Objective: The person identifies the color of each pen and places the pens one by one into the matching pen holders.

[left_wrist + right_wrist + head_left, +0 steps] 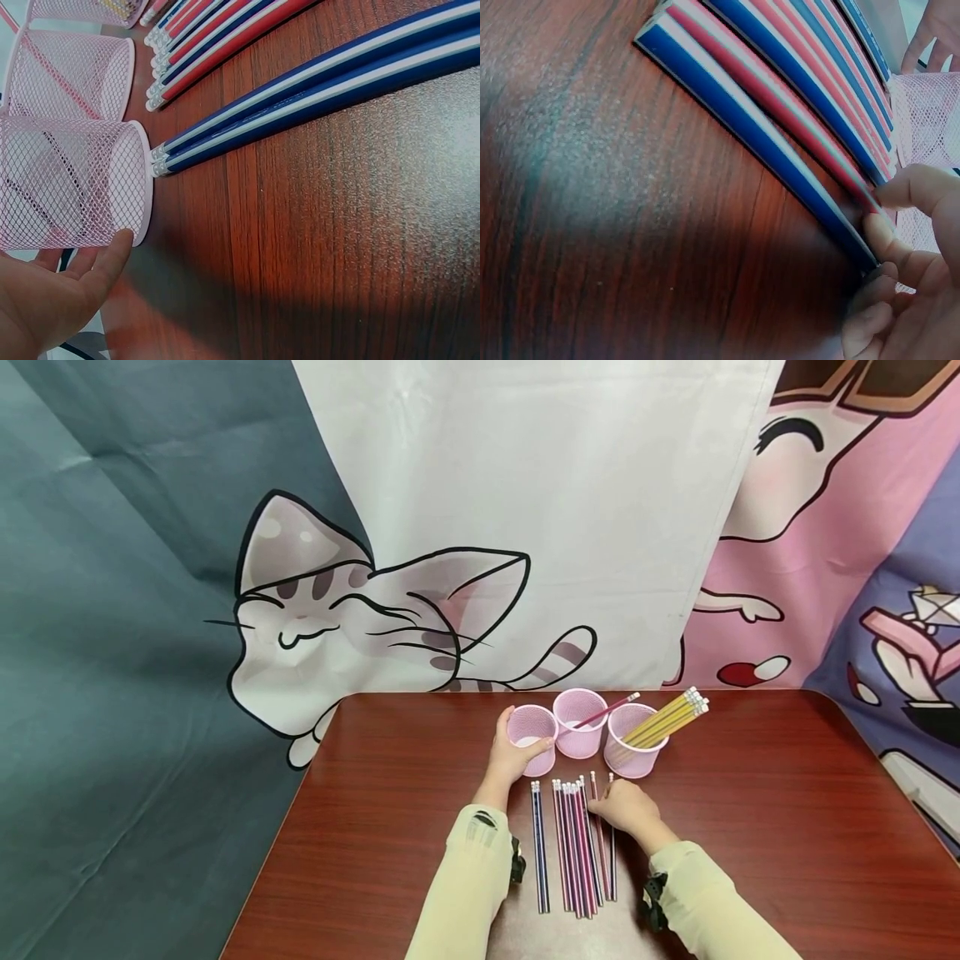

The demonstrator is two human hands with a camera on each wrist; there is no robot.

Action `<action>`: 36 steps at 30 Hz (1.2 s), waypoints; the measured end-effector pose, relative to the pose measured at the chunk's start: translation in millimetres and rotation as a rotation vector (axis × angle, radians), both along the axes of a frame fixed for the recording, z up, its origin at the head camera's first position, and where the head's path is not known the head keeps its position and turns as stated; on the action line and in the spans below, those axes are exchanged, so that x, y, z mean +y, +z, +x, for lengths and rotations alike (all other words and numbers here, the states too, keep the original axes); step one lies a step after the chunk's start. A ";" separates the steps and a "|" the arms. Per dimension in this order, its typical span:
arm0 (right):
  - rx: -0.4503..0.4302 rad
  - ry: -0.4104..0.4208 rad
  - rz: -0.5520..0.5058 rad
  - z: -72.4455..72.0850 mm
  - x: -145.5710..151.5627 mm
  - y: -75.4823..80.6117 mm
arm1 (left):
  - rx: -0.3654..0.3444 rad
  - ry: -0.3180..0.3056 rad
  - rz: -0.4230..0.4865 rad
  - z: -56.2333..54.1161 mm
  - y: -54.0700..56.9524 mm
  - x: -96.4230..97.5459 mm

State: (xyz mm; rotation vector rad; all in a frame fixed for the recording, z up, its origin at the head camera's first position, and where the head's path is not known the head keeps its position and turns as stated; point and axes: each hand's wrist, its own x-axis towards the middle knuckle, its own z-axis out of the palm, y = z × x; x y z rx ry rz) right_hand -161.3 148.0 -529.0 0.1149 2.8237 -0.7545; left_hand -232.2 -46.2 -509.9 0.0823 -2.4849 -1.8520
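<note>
Three pink mesh cups stand side by side. My left hand (507,757) holds the left cup (538,766), its thumb across the near side and its fingers along the left. A red pencil (613,707) leans in the middle cup (577,746); several yellow pencils (666,719) lean in the right cup (628,765). Over the pencils' eraser ends, my right hand (628,812) pinches a red striped pencil (780,109) between thumb and index finger. Its other fingers lie by the end of a blue striped pencil (765,161). The eraser ends are partly hidden by the fingers.
A row of red and blue striped pencils (576,860) lies on the brown table (787,827), left of the right hand. Two blue pencils (540,852) lie apart, farther left. Behind the table's far edge hangs a cartoon-printed cloth (600,510).
</note>
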 end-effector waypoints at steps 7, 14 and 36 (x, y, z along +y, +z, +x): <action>0.011 -0.008 -0.077 1.1 2.5 1.1 | 0.013 0.001 0.004 0.8 -0.2 -0.5; 0.084 0.022 -0.188 4.1 5.3 4.7 | 0.002 -0.002 0.008 2.3 1.0 -0.8; 0.256 -0.094 -0.704 -10.4 7.0 61.4 | 0.023 -0.010 0.014 3.6 1.6 -1.2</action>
